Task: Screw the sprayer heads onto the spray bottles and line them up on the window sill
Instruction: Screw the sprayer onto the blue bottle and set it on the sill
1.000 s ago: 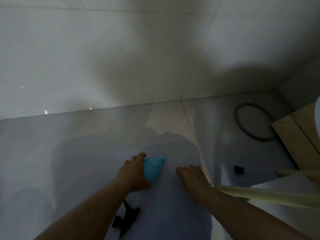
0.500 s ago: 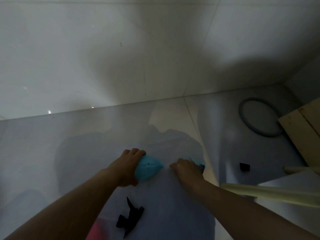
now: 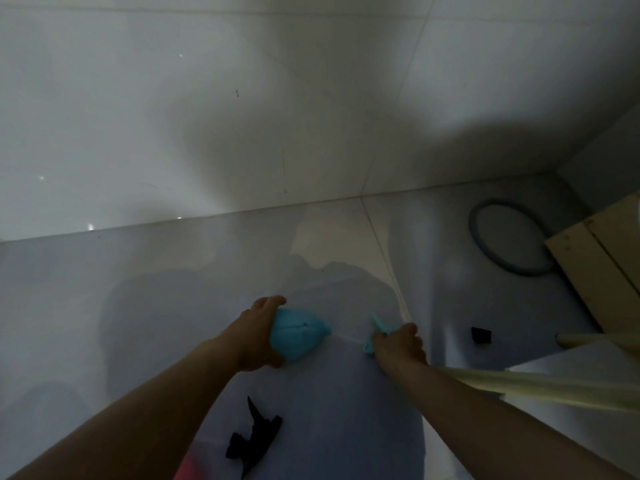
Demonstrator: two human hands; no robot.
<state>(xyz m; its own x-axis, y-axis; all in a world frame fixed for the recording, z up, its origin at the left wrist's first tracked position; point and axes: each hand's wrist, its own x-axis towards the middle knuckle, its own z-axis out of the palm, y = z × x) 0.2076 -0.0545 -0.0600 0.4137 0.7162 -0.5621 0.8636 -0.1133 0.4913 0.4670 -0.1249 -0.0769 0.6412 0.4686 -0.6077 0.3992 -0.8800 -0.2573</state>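
My left hand [image 3: 258,336] grips the teal spray bottle [image 3: 296,336] — lying flat, neck pointing right. My right hand [image 3: 398,344] now lifts the teal sprayer head [image 3: 375,332], pinched closed — earlier it lay hidden underneath.

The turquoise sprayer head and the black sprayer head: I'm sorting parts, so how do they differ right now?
The turquoise plastic sprayer head is gripped in the right hand, mostly hidden by it; the black plastic sprayer head lies free on the pale floor, fully visible. The turquoise one sits beside the turquoise plastic spray bottle held by the left hand; the black one lies nearer the person. Neither is screwed on.
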